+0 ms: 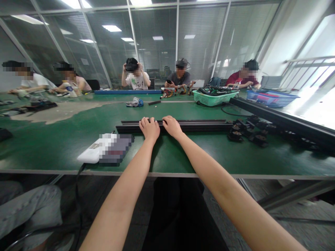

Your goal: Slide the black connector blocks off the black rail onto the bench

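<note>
Long black rails [201, 128] lie crosswise on the green table in front of me, at least two side by side. My left hand [150, 128] is over them near the middle, its fingers bent across the top and closed on a rail. Just to the right, my right hand [171, 126] grips the rails too, fingers curled over the far side and partly hidden. A small gap separates the two hands. At the rails' right end sit several black parts [237, 132], too dark to make out.
A white device [91, 153] with a cable and a dark blurred item [116, 150] lie left. Thick black beams [282, 116] stretch along the right. Farther back are a green basket [209, 99], a blue basket [272, 99] and a crumpled cloth [135, 102]. Several people sit across the table.
</note>
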The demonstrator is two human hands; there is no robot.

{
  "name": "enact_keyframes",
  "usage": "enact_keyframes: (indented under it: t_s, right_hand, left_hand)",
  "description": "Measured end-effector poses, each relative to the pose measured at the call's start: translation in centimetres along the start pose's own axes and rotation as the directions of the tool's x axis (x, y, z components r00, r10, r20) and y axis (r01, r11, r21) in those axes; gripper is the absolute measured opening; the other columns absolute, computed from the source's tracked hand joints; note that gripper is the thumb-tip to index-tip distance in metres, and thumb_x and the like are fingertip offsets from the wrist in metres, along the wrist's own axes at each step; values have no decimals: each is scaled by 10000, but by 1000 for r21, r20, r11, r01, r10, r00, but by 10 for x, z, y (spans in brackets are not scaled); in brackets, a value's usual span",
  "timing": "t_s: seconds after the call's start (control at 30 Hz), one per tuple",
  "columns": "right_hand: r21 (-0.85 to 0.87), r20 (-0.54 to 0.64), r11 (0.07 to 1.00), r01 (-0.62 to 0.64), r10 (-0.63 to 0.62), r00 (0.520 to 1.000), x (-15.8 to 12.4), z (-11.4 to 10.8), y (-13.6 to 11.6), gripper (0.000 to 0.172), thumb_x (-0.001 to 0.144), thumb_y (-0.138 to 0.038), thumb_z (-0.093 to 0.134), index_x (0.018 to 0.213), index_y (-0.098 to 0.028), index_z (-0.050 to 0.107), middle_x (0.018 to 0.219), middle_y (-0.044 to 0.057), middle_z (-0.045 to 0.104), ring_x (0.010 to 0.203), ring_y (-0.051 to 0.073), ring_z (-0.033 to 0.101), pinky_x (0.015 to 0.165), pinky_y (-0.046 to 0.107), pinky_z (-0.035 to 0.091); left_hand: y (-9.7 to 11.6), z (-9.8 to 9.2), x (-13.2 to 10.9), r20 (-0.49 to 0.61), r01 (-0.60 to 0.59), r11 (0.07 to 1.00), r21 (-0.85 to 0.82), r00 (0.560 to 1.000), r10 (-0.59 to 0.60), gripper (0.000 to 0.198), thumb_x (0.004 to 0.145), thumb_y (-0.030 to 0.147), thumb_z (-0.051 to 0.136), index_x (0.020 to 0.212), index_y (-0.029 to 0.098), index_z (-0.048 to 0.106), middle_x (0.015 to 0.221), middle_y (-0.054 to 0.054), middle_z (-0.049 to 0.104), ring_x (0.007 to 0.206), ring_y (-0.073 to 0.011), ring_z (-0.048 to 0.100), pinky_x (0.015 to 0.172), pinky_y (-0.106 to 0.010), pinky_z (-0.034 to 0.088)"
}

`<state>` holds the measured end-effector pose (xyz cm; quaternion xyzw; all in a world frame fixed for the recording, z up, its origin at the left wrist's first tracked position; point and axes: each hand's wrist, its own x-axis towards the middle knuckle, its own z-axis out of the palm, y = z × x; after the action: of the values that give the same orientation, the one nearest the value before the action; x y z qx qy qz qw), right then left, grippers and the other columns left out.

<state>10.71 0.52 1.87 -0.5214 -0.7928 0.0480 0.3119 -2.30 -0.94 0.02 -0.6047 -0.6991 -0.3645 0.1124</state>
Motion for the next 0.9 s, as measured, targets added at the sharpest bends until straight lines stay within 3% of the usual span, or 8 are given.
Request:
enact_keyframes:
  t_s: [0.47,0.9]
  right_hand:
    - [-10,-10,1000,-17,17,1000,0,-2,2,349,1091,-194,460,1287,-176,748,1336,136,705,1228,229,670,1052,305,509]
    - [-21,-24,999,-48,47,999,-2,-4,2,338,1077,-209,474,1260,-224,758,1305,116,712,1198,238,681,1026,323,533]
  left_hand:
    - [0,1,1,1,-3,1000,6,1000,3,363,1032,264,457,1261,149,715,1509,-242,613,1542,-364,459,1335,-571,263]
    - [-3,6,2,-22,-16,1000,12,1000,16,365,1030,272,448,1256,169,715,1482,-233,627,1521,-361,477,1327,-585,274]
